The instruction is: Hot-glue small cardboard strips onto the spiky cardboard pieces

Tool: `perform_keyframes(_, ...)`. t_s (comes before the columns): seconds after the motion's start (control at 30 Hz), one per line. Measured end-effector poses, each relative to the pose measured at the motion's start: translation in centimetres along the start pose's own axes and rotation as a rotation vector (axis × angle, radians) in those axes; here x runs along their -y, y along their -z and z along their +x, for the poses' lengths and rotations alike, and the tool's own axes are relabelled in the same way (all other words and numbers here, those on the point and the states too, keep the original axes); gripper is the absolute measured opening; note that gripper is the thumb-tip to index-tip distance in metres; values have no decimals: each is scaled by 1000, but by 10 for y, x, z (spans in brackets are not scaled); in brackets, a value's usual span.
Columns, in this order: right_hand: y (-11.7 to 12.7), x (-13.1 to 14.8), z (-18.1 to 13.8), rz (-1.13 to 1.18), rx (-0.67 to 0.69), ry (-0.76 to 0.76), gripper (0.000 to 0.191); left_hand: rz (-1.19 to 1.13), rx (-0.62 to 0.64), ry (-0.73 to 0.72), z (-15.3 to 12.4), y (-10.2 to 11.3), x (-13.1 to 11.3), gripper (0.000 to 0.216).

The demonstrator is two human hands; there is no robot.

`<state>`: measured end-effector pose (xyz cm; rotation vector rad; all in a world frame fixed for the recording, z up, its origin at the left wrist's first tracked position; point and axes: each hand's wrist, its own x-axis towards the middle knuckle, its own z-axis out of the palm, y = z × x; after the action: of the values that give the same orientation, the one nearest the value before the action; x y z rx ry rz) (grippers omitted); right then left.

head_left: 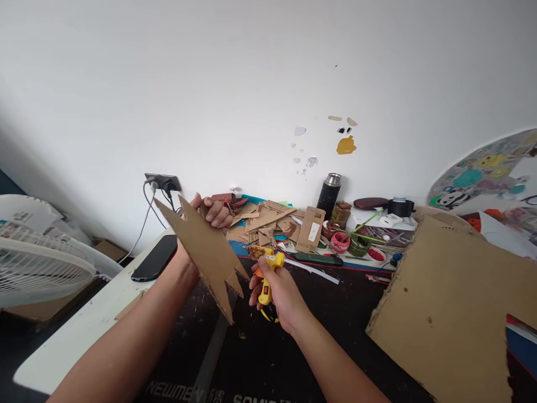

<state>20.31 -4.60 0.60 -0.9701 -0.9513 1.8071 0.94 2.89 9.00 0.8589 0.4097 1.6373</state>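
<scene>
My left hand (217,214) grips a brown cardboard cutout (205,246) from behind its upper edge. The cutout has pointed, zigzag ends and is held tilted up above the desk mat. Wrapped around the handle of a yellow hot glue gun (267,291) is my right hand (272,288). The gun's brown-stained nozzle points left, close to the cutout's right side; whether they touch I cannot tell. A clear glue stick (312,270) sticks out of the gun's back end. Part of my left palm and thumb is hidden behind the cardboard.
Cardboard scraps (268,221) are heaped at the back by the wall. Right of them stand a black thermos (329,193) and small paint pots (340,242). A large cardboard sheet (444,296) fills the right side. At left are a phone (156,257) and a white fan (42,266).
</scene>
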Motion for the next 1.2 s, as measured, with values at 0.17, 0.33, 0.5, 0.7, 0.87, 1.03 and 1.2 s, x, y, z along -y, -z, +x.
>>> perform_keyframes(0.17,1,3,0,41,-27,17,78,86,11,-34,10,0,3,49)
perform_keyframes(0.33,2,7,-1,62,-62,22,78,112,-2,2,4,-10,4,50)
perform_keyframes(0.5,1,7,-3,40,24,21,78,5,30,75,-1,-19,14,53)
perform_keyframes(0.7,0,0,-3,29,146,1,75,-162,114,175,-2,-23,22,50)
perform_keyframes(0.87,1,-5,-1,25,178,20,71,-90,181,158,1,-24,18,47)
perform_keyframes(1.03,-1,-6,0,-10,189,39,67,366,251,44,7,-19,9,47)
perform_keyframes(1.2,-2,-7,-3,-14,182,36,68,768,211,87,4,-15,-7,55)
